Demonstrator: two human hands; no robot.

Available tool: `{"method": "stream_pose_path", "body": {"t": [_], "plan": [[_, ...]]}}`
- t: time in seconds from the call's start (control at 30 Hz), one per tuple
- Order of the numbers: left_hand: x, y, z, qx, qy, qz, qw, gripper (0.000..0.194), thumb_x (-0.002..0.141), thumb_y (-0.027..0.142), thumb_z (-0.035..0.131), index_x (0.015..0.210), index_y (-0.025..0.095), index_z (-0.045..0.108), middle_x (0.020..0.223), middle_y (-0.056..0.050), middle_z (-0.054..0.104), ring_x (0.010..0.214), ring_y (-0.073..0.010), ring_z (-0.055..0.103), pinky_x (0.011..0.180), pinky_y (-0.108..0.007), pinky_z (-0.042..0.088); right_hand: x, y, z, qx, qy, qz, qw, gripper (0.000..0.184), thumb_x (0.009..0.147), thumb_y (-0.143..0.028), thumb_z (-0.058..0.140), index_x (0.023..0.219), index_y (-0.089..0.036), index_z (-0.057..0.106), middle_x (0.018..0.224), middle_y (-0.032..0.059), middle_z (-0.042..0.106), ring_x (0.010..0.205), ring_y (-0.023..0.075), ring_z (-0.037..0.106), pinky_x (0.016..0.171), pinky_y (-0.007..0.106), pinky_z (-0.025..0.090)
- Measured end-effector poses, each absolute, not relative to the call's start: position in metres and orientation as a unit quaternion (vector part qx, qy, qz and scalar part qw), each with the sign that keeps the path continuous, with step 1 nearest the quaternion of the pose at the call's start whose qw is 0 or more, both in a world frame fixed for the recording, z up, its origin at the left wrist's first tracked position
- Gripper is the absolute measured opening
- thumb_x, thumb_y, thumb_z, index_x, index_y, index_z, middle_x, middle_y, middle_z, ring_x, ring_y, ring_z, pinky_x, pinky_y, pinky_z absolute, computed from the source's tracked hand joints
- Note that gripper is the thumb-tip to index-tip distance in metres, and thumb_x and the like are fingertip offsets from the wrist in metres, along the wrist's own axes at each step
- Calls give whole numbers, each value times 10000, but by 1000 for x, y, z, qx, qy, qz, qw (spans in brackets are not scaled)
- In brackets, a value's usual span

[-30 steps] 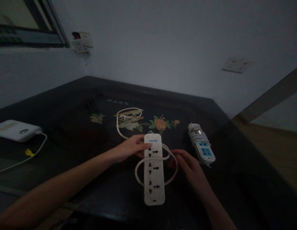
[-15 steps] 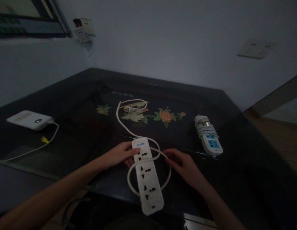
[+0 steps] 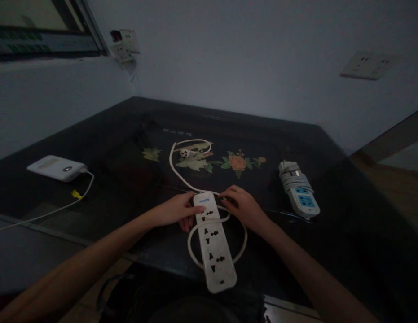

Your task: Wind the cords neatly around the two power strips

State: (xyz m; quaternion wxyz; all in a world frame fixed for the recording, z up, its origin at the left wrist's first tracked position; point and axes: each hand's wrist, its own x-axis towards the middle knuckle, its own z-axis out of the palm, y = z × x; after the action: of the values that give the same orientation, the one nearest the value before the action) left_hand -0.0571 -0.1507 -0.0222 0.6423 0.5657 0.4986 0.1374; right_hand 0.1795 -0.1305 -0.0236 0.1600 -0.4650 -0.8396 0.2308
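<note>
A white power strip (image 3: 213,242) with several sockets lies tilted at the table's near edge, its lower end toward me. My left hand (image 3: 177,210) grips its upper left side, thumb on the top face and fingers beneath. At the strip's upper right corner, my right hand (image 3: 240,202) pinches the white cord (image 3: 180,176) between thumb and fingers. One part of the cord loops across the strip's face and round behind it. The rest runs away over the table to a round plug (image 3: 184,153).
On the dark table (image 3: 111,134) with a printed flower pattern, a second power strip (image 3: 301,193), its cord wound round it, lies at right. A white device (image 3: 57,168) with a cable lies at left. Wall sockets (image 3: 367,65) are behind.
My right hand has moved left and up along the cord, closer to the strip's top corner. My left hand keeps its hold, and the view has shifted slightly.
</note>
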Motion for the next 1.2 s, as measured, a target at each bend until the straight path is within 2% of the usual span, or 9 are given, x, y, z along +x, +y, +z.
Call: {"method": "stream_pose_path", "body": {"t": [0.2, 0.3, 0.43, 0.63, 0.8, 0.97, 1.07, 1.1, 1.2], "plan": [[-52, -137, -19, 637, 506, 115, 570, 526, 788, 555, 589, 1110, 151, 488, 638, 10, 633, 471, -145, 605, 426, -228, 459, 178, -124, -25, -517, -833, 161, 110, 156, 888, -175, 539, 953, -228, 670, 960, 43, 614, 935, 174, 586, 768, 263, 436], [-43, -123, -20, 674, 503, 140, 523, 456, 778, 492, 624, 1051, 164, 466, 692, -1, 646, 457, -117, 581, 413, -197, 406, 184, -125, -22, -547, -823, 124, 86, 155, 901, -191, 514, 924, -239, 660, 950, 44, 617, 937, 185, 588, 708, 256, 418], [-30, -104, -20, 727, 480, 153, 468, 388, 763, 437, 655, 973, 173, 463, 630, 33, 603, 454, -107, 562, 420, -182, 353, 192, -125, -17, -581, -808, 83, 49, 156, 896, -196, 500, 916, -248, 646, 933, 51, 630, 903, 198, 599, 627, 257, 384], [-24, -96, -28, 730, 457, 152, 485, 498, 769, 453, 652, 1134, 165, 474, 654, 34, 603, 468, -105, 553, 441, -191, 365, 203, -124, -16, -623, -780, 53, 25, 184, 884, -158, 466, 911, -238, 629, 923, 61, 647, 853, 203, 618, 595, 270, 358], [-25, -103, -37, 734, 458, 176, 469, 483, 777, 477, 645, 1143, 190, 516, 671, 37, 599, 482, -103, 543, 458, -200, 383, 213, -120, -18, -647, -759, 71, 22, 155, 862, -163, 490, 902, -231, 623, 925, 54, 650, 823, 195, 629, 587, 260, 360], [-36, -94, -30, 732, 474, 208, 444, 348, 858, 439, 547, 1095, 185, 562, 594, 51, 558, 460, -107, 533, 458, -207, 389, 223, -112, -16, -631, -766, 117, 43, 174, 843, -155, 497, 905, -222, 645, 908, 38, 666, 808, 171, 635, 663, 258, 420], [-60, -74, -26, 717, 516, 316, 346, 278, 886, 416, 500, 997, 184, 608, 570, 47, 542, 477, -108, 533, 484, -211, 406, 239, -110, -12, -619, -769, 139, 79, 188, 855, -197, 473, 920, -209, 649, 927, 45, 684, 824, 175, 647, 720, 273, 464], [-70, -66, -25, 707, 532, 358, 297, 265, 890, 405, 493, 980, 184, 609, 585, 43, 547, 497, -110, 541, 504, -214, 417, 247, -111, -12, -615, -761, 168, 119, 200, 854, -224, 465, 930, -203, 649, 932, 55, 692, 815, 183, 653, 725, 288, 480], [-102, -43, -30, 669, 573, 430, 198, 279, 909, 342, 443, 1129, 184, 511, 702, 21, 581, 601, -127, 580, 586, -235, 456, 269, -117, -14, -604, -728, 253, 201, 233, 818, -317, 479, 917, -209, 660, 904, 66, 725, 794, 213, 680, 718, 320, 521]]}}
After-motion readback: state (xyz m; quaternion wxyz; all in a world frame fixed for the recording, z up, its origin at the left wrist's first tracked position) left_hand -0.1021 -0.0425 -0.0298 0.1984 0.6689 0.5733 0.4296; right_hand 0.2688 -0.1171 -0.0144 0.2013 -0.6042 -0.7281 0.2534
